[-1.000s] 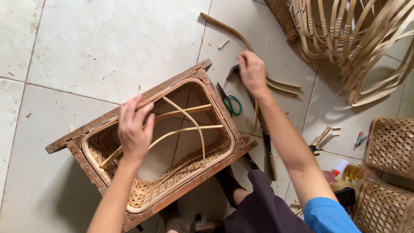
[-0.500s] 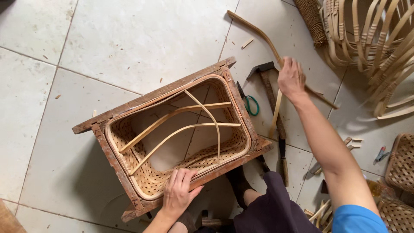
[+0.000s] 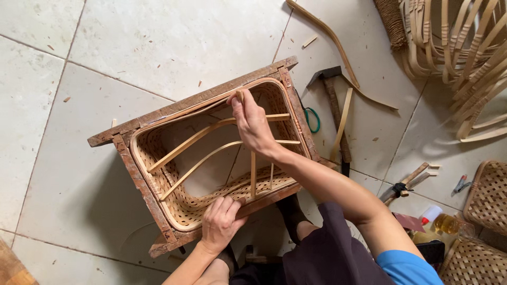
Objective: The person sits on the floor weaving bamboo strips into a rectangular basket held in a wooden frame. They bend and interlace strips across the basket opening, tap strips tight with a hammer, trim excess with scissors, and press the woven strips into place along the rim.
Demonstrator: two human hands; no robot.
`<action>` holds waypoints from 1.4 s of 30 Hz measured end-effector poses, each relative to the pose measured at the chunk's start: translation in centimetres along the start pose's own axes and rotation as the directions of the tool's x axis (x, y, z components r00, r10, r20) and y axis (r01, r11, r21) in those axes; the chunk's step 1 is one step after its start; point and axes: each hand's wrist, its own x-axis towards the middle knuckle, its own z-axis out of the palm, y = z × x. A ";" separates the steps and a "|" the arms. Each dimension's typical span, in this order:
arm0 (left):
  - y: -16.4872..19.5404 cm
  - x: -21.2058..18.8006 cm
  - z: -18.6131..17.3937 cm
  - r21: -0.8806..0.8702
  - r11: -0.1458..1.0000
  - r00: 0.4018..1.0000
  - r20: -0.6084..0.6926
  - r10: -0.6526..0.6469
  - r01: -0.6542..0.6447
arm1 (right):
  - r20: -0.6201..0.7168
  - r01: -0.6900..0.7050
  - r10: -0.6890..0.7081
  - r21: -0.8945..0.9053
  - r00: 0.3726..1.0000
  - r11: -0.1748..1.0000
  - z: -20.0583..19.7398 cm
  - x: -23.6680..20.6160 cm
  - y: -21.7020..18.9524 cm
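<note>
A rectangular wooden frame (image 3: 138,122) lies on the tiled floor with a woven cane basket (image 3: 182,206) set inside it. Bent cane strips (image 3: 203,158) arch across the basket's opening. My left hand (image 3: 219,224) presses on the near rim of the frame, fingers over the edge. My right hand (image 3: 252,122) reaches over the basket and pinches the upper end of a thin cane strip (image 3: 253,174) near the far rim. That strip runs down to the near side of the basket.
A hammer (image 3: 334,108), loose cane strips (image 3: 340,124) and green-handled scissors (image 3: 312,120) lie right of the frame. An unfinished cane basket (image 3: 457,47) stands at top right. Woven trays (image 3: 488,195), a small bottle (image 3: 448,222) and small tools (image 3: 406,184) sit at right.
My right hand left the cane pieces beside the hammer and came over the basket holding a thin strip. My left hand stays on the near rim. The view shifted.
</note>
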 end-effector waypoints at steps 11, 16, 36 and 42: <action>-2.5 5.6 -3.0 0.125 0.992 0.915 0.401 -0.045 -0.005 | 0.147 0.024 0.014 -0.256 0.989 0.966 0.8 1.2 3.3; -9.5 17.2 -6.1 0.090 0.996 0.942 -0.336 0.028 0.002 | 0.150 0.033 0.026 -0.378 0.988 0.925 1.1 1.7 3.2; -9.2 19.2 -6.3 -0.106 0.990 0.893 -0.431 -0.128 0.091 | 0.291 0.128 0.032 -0.513 0.956 0.849 1.4 1.9 2.7; -9.4 19.3 -6.1 -0.085 0.994 0.882 -0.460 -0.101 0.069 | 0.299 0.072 0.103 -0.522 0.949 0.850 1.7 2.1 3.0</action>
